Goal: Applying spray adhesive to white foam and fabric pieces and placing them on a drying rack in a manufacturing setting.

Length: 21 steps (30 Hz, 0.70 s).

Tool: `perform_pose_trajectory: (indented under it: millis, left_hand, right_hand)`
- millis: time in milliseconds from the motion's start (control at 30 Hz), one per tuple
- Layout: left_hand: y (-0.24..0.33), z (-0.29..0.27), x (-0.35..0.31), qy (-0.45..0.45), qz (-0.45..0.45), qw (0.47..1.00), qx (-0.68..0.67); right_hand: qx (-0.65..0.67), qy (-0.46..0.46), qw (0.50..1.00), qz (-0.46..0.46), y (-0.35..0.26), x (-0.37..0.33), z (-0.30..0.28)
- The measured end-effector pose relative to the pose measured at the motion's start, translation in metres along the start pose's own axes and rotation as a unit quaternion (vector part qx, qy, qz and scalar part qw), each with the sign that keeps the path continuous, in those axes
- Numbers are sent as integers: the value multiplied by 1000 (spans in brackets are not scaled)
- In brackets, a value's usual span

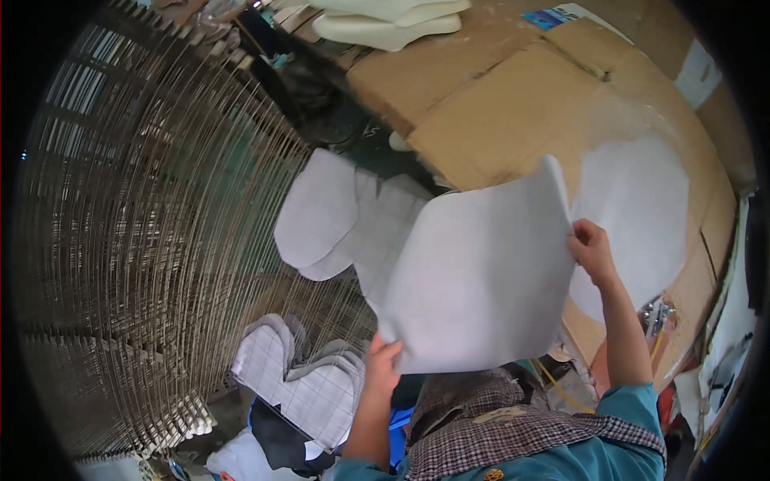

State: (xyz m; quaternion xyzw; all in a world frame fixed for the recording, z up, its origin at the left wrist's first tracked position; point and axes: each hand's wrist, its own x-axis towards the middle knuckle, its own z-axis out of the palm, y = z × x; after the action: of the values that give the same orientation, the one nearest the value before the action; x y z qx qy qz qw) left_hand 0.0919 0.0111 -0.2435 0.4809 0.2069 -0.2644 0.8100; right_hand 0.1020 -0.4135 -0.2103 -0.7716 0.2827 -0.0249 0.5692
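Observation:
A large white cut sheet (481,272) with rounded edges, perhaps fabric or thin foam, hangs bowed in front of me. My left hand (383,365) pinches its lower left corner. At the sheet's right edge, my right hand (592,250) grips it between thumb and fingers. A second white piece (642,200) lies flat on the cardboard-covered table (497,112) beyond my right hand. To the left of the held sheet, a rounded white piece (319,212) rests on a wire rack shelf (377,240).
The tall rack (160,208) of many thin wire shelves fills the left side. Several heart-like white pieces (317,393) lie on it at lower left. Cream foam pads (393,24) are stacked at the far table end. A metal spray gun (659,314) sits at the right.

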Motion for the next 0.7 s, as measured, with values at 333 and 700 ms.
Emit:
perform_pose_trajectory:
  millis: [333, 700]
  left_hand:
    - [12, -162, 10, 179, 88, 979, -43]
    - [-64, -151, 127, 322, -181, 928, 52]
  right_hand:
    - [-37, -160, 973, -163, -40, 121, 247]
    - [-123, -193, 953, -201, -14, 129, 247]
